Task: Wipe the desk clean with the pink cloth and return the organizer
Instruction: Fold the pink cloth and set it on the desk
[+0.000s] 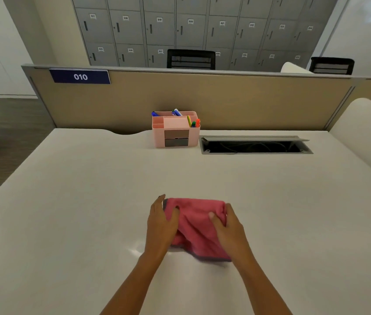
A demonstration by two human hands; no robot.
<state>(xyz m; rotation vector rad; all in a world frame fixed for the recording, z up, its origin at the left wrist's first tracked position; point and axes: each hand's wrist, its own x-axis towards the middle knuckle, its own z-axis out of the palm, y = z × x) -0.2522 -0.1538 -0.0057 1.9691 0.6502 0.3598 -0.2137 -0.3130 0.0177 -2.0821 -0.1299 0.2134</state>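
A dark blue rectangular plate [80,76] on the beige partition's top left corner reads "010"; small white tags [190,21] on grey metal lockers show 018, 020, 021.

A tan divider wall [202,101] with a blue "010" sign [80,76] stands before grey numbered metal lockers [191,28] and two black chairs [191,59].

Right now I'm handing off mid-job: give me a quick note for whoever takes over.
Left hand and right hand: each has a grip on one side of the pink cloth, bunched on the desk near its front.
Organizer: at the back, against the divider, left of the open cable tray.
Wiping progress cannot be judged; the organizer already sits at the back edge.
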